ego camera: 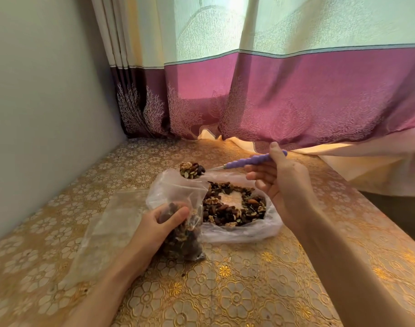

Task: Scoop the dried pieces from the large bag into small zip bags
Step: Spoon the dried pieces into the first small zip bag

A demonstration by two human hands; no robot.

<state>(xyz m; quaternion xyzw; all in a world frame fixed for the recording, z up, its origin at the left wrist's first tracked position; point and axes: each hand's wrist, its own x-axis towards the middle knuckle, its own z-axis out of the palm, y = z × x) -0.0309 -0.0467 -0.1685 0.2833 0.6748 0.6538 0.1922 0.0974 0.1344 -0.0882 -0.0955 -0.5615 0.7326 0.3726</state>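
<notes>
Purple handle: the spoon has a ribbed purple grip and a metal neck; it lies nearly level above the bags, bowl to the left.
Spoon load: its bowl is heaped with dried pieces, walnut bits, dark raisins and pale seeds, right over the mouth of the zip bag.
Right hand: pinches the handle's far end between thumb and curled fingers, palm turned left.
Left hand: grips the zip bag round its middle, thumb in front, holding it upright on the table.
Zip bag: clear, lower half packed with the mix, mouth gaping open at the top.
Large bag: clear plastic, lying open just right of the zip bag and touching it; the mix forms a ring round a bare patch in the middle.
Spare bags: flat clear plastic lying left of the left hand.
Table: covered in gold floral-patterned cloth.
Curtain: cream above, pink band below, hanging behind the table.
</notes>
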